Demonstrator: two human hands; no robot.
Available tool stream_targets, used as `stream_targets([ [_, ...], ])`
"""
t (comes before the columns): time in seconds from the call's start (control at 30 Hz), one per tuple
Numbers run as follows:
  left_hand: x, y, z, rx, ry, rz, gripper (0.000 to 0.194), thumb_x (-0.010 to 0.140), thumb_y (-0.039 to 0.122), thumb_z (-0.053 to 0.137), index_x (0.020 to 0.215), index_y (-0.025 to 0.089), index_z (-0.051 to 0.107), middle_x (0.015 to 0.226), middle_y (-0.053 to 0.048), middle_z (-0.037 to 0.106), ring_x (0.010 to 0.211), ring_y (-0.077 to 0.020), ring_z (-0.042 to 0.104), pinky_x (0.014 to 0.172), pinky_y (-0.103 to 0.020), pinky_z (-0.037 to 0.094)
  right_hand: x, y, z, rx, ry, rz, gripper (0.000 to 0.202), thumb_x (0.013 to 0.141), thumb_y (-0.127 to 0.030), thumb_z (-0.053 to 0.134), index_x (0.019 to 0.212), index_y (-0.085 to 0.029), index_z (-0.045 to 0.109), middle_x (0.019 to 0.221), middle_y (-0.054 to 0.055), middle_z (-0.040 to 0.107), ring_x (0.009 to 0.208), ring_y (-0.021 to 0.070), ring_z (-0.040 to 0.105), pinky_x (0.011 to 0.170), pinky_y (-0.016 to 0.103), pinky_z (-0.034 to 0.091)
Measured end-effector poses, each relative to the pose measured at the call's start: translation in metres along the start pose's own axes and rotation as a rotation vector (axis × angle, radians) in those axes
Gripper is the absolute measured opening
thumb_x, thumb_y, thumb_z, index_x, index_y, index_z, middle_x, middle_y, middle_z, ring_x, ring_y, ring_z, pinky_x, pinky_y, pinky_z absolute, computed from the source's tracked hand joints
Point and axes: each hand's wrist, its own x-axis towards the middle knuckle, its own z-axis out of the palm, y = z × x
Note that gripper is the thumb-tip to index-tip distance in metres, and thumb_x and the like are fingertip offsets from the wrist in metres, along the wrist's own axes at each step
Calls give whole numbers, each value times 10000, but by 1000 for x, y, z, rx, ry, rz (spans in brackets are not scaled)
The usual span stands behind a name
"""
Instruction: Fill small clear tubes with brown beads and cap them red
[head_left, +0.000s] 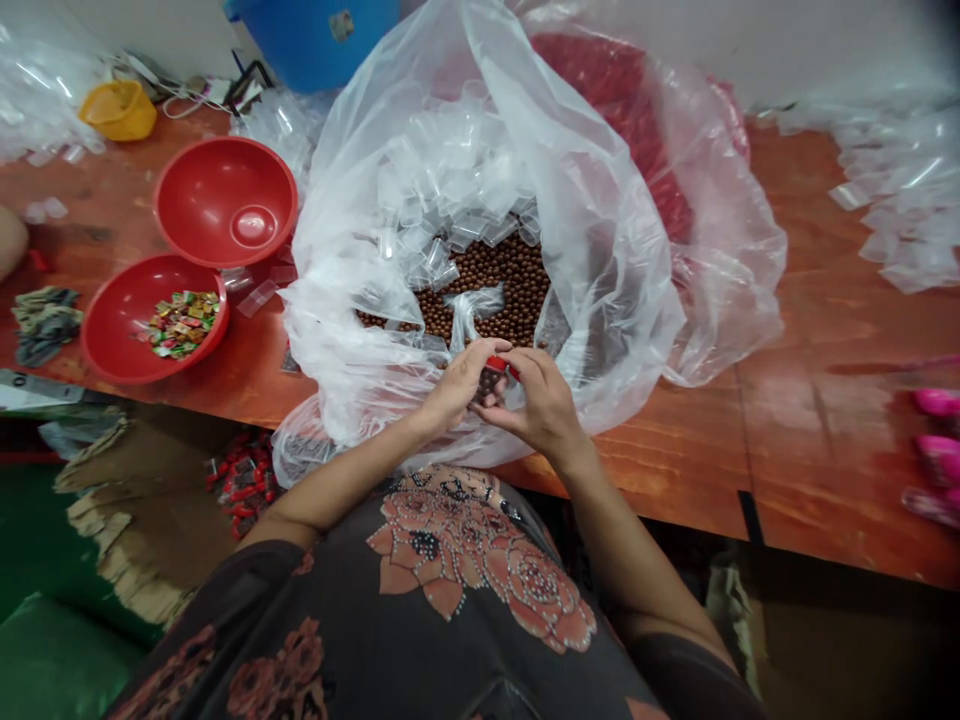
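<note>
Between my two hands is a small clear container with a red cap, holding dark brown balls. My left hand is closed around its left side, thumb and fingers near the cap. From the right, my right hand grips it with bent fingers at the cap and thumb lower down. Both hands are over the near edge of a large, open clear plastic bag. Inside the bag lie many shiny brown balls and a heap of clear plastic containers. A crumpled-looking clear plastic piece rests on the balls.
Two red bowls stand left, the nearer holding small wrapped pieces. Behind are a blue bin, a yellow basket and red contents in a bag. Clear plastic pieces lie right. Red-capped containers fill a cardboard box below.
</note>
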Motion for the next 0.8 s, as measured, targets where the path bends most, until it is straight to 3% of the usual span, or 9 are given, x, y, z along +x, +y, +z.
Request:
stream_targets([
  [0.13,-4,0,1,-47,-39,8,431,952,494,410,1258,207,510,537,68,456,367,-57,358,434,-201,364,1,-1,-1,-2,-39,-7,577,798,-400,716,1309,-233,505,1203,124,603,1120,285,593,953,483,518],
  [0.27,-6,7,-2,-75,-42,69,479,964,505,354,1302,186,468,538,60,488,391,-78,404,456,-211,410,-1,-1,-3,299,-60,266,646,741,-428,782,1302,-257,511,1182,87,619,1060,240,625,889,432,555],
  [0.37,-7,12,-5,-45,-50,45,583,973,593,272,1331,168,447,542,41,525,393,-93,417,439,-217,414,-3,-2,-3,604,84,595,390,802,-460,728,1096,-238,598,885,8,654,727,143,632,646,303,554],
  [0.47,-8,12,-6,9,-60,-1,690,940,699,239,1344,180,446,554,34,537,399,-96,434,424,-211,404,-1,-5,-1,691,257,750,278,847,-414,694,1054,-241,627,843,-10,668,693,120,628,637,277,547],
  [0.53,-8,10,-6,52,-65,-13,729,911,748,242,1316,188,476,570,27,544,415,-98,462,425,-207,400,2,-9,-1,613,254,674,367,840,-411,705,1168,-270,616,990,13,695,841,153,666,763,333,575],
  [0.67,-7,7,-5,61,-65,-6,733,889,783,227,1168,196,565,597,13,544,450,-94,483,436,-203,390,7,-18,-5,263,-39,296,643,808,-449,736,1386,-303,493,1309,75,618,1168,254,599,1020,488,496],
  [0.8,-7,9,-6,22,-64,-49,642,883,759,334,971,175,586,562,29,488,439,-75,441,424,-189,351,10,-23,-6,42,-146,109,882,804,-504,724,1520,-237,286,1433,153,507,1290,308,508,1063,527,456],
])
